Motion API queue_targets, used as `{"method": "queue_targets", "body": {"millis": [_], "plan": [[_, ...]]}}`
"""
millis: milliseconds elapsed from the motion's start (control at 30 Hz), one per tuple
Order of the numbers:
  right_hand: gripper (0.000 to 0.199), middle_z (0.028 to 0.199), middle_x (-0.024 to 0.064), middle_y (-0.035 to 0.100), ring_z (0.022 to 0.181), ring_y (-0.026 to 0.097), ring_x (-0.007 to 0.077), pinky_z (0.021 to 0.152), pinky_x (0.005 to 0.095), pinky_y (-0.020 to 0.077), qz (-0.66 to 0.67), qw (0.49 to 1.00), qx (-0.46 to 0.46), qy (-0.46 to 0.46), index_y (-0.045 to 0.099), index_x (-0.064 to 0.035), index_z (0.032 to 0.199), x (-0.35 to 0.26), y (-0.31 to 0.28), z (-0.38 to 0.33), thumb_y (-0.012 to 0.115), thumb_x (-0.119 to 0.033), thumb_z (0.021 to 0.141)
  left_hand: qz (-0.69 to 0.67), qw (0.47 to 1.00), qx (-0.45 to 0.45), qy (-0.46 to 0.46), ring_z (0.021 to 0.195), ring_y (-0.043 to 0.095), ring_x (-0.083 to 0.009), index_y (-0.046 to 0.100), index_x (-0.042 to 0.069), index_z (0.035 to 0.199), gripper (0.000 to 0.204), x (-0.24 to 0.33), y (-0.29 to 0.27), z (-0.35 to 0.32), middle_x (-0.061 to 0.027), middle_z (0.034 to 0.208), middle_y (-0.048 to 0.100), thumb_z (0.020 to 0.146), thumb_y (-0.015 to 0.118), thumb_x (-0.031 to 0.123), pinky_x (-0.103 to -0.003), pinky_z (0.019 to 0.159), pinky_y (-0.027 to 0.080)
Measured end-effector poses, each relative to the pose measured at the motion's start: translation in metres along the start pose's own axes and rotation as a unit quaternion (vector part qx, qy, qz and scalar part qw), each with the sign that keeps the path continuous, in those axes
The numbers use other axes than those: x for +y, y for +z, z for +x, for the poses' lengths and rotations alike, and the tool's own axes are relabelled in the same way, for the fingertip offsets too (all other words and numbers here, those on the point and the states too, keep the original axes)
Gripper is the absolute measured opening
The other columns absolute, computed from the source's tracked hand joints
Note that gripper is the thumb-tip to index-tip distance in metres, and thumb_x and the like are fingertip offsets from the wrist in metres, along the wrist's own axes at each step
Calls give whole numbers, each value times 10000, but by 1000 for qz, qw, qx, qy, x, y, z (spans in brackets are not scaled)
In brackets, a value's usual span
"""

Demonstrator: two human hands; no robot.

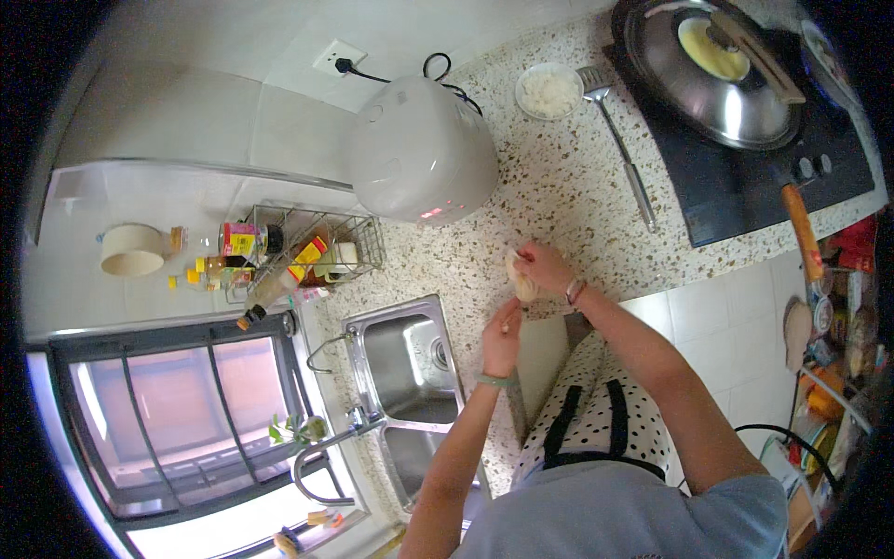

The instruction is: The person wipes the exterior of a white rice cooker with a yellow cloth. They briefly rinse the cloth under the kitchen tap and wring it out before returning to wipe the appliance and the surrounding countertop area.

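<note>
We hold a pale lump of dough (522,282) between both hands above the speckled worktop (559,186), just past the sink (410,359). Our right hand (546,267) is cupped around its top and far side; our left hand (502,341) pinches its lower end with closed fingertips. It looks soft, light and likely sticky, so we judge it best supported from underneath in a cupped palm, not squeezed. A small white bowl (549,91) holds something white and crumbly, perhaps rice. On the stove (745,177), a pan (717,74) under a glass lid shows a yellow round. A rice cooker (421,151) stands closed.
</note>
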State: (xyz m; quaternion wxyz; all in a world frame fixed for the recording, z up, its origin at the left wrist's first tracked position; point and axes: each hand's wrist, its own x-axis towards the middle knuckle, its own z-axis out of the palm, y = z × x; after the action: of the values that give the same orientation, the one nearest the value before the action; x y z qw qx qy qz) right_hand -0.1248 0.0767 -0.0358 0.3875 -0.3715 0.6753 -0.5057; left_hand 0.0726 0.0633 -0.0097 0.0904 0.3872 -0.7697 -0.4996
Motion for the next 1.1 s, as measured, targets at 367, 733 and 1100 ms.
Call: {"method": "queue_targets", "body": {"millis": [367, 733, 1100], "plan": [[251, 858, -4, 593, 759, 509, 77, 661, 239, 431, 196, 975, -94, 50, 588, -14, 1047, -83, -57, -129, 609, -210, 891, -507, 832, -82, -210, 1124, 533, -162, 429, 116, 1351, 531, 96, 21, -63, -49, 1269, 534, 965, 430, 481, -358, 893, 454], [90, 887, 32, 623, 843, 623, 104, 747, 252, 522, 341, 929, 14, 145, 575, -47, 953, -86, -127, -191, 573, -133, 925, -505, 852, -45, -132, 905, 615, -115, 585, -1, 1162, 391, 89, 39, -84, -49, 1049, 643, 925, 586, 311, -232, 770, 481], [292, 1079, 124, 629, 950, 611, 244, 874, 360, 494, 187, 980, 9, 71, 567, -50, 1162, -107, -69, -174, 599, -150, 890, -593, 759, -202, -174, 1136, 531, -193, 389, 134, 1386, 582, 102, 23, -83, -12, 1296, 525, 984, 277, 540, -358, 966, 418]]}}
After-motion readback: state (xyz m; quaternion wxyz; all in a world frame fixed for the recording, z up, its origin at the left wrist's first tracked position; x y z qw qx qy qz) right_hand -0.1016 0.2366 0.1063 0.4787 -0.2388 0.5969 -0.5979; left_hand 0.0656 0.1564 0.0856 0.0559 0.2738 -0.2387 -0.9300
